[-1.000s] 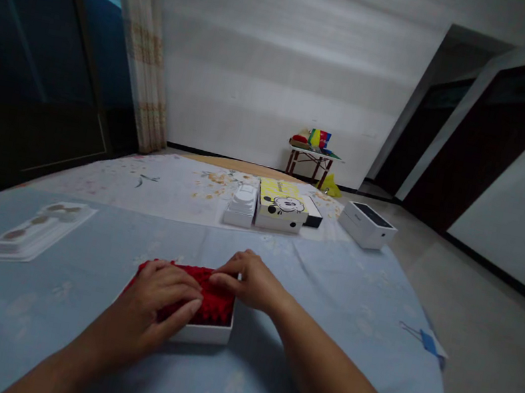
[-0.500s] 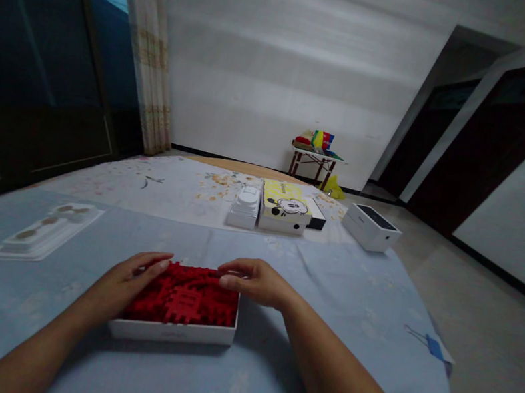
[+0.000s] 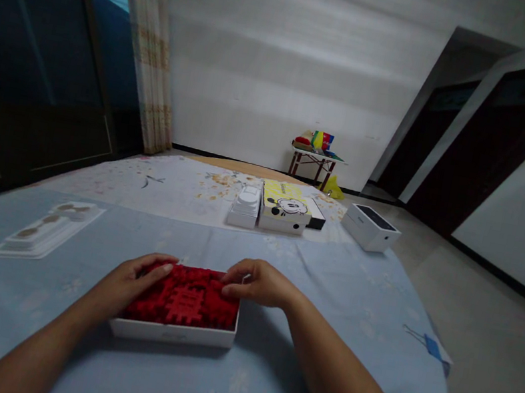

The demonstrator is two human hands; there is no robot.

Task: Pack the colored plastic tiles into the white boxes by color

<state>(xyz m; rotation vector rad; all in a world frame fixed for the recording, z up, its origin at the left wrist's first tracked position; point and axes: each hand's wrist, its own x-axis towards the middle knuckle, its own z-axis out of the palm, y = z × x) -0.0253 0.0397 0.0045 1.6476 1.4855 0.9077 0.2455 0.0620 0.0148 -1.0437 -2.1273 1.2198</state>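
Note:
A shallow white box (image 3: 172, 334) sits on the table near me, filled with red interlocking plastic blocks (image 3: 185, 303) that have notched edges. My left hand (image 3: 131, 283) rests over the box's left side, fingers stretched towards the far edge and the thumb lying on the blocks. At the far right corner, my right hand (image 3: 263, 283) bends its fingers down onto the blocks, with a gap between thumb and forefinger. Neither hand visibly grasps a block, though the right fingertips are partly hidden.
A clear plastic pack with round brown items (image 3: 46, 229) lies to the left. Farther back stand a white box (image 3: 244, 207), a yellow cartoon-print box (image 3: 285, 207), a dark-edged box (image 3: 316, 214) and a white phone box (image 3: 369, 229). A blue clip (image 3: 432, 346) is at the right edge.
My right fingers have dipped slightly lower and closer to the blocks at the far right corner. The blocks there look flatter. My left hand has barely moved.

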